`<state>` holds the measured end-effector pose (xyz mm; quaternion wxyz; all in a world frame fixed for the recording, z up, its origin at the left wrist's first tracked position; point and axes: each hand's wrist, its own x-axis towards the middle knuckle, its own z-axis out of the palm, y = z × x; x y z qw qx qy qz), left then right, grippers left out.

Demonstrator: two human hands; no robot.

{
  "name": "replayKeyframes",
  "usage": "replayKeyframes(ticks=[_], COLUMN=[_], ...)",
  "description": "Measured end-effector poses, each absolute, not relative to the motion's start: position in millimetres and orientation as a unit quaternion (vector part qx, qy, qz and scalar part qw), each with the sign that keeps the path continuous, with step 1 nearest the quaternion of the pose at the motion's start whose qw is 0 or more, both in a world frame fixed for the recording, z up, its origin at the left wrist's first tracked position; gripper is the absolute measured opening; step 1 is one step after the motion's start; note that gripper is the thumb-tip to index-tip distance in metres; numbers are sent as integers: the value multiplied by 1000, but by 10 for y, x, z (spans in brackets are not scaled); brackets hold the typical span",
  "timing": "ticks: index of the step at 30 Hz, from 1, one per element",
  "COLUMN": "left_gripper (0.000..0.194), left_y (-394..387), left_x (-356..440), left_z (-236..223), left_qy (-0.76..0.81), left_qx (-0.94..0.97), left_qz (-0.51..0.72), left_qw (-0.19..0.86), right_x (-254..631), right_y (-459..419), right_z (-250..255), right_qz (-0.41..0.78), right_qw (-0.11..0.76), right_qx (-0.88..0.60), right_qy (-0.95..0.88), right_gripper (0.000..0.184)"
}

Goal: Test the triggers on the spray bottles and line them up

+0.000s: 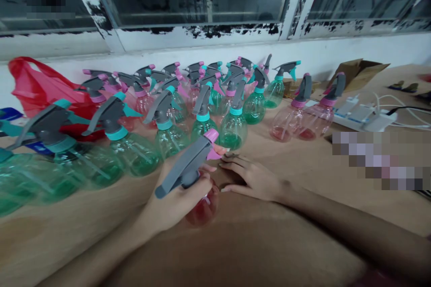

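In the middle of the head view stands a spray bottle (204, 208) with a pink-red body, a grey trigger head and a pink nozzle. My left hand (183, 199) is closed around its neck, just below the grey head; part of the fingers is hidden behind it. My right hand (252, 177) rests on the table just right of the bottle, fingers stretched out toward it and holding nothing. Beyond both hands, green spray bottles (234, 128) with teal collars stand close, and a pair of pink spray bottles (286, 119) is at the right.
Several more spray bottles, green (136, 154) and pink, crowd the table (303, 170) toward the wall. A red plastic bag (40, 85) lies at the left. At the right are a white power strip (363, 116) with cables and an open cardboard box (360, 74). Windows run along the back.
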<state>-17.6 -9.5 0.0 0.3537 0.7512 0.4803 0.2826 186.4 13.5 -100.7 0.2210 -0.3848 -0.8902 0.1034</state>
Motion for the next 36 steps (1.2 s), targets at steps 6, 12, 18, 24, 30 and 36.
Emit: replayKeyframes(ticks=[6,12,18,24,30,36], left_gripper=[24,25,24,24,25,20], left_y=[-89,-69,-78,-112,-98,-110], left_x=[-185,-197,-230,-263,-238,-226], left_z=[-25,-55,-69,-79,-76,-51], left_qy=[481,469,481,501,489,495], left_qx=[742,750,759,749,747,735], left_qz=[317,317,286,291,299,304], left_qw=[342,341,332,322,336,349], right_x=[1865,1858,1853,1857,1859,1863], right_y=[145,123,125,127,131,136], right_z=[-1023,-1011,-1014,-1013,-1011,-1009], right_qz=[102,107,98,108,113,108], right_qw=[229,220,214,226,229,224], right_qx=[-381,-395,-389,-385,-383,-384], right_qy=[-890,-886,-891,-888,-888,-889], right_gripper=[63,64,62,60,61,62])
